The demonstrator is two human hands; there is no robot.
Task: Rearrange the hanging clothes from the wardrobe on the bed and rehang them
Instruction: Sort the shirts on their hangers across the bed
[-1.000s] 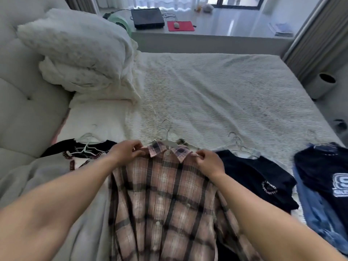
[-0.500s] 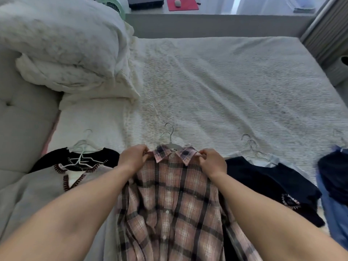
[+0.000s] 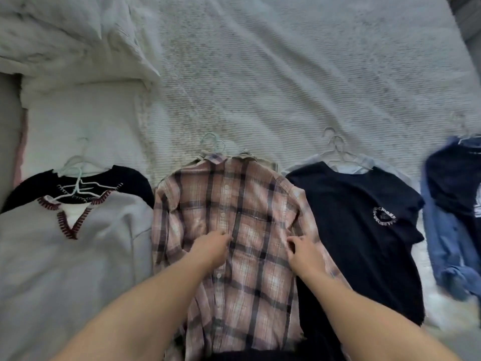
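Four piles lie hangered on the bed [image 3: 299, 74]. Both hands, left [image 3: 212, 247] and right [image 3: 303, 252], pinch the plaid shirt [image 3: 234, 204] at six o'clock; rehanging remains.

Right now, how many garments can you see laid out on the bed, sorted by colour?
Pink plaid: 1, the shirt under both hands.
Dark navy or black: 3, the logo tee, the far-right top, the piece under the sweater.
Grey: 1, the sweater.
Blue denim: 1, the shirt.
White: 1, partly hidden.
Total: 7
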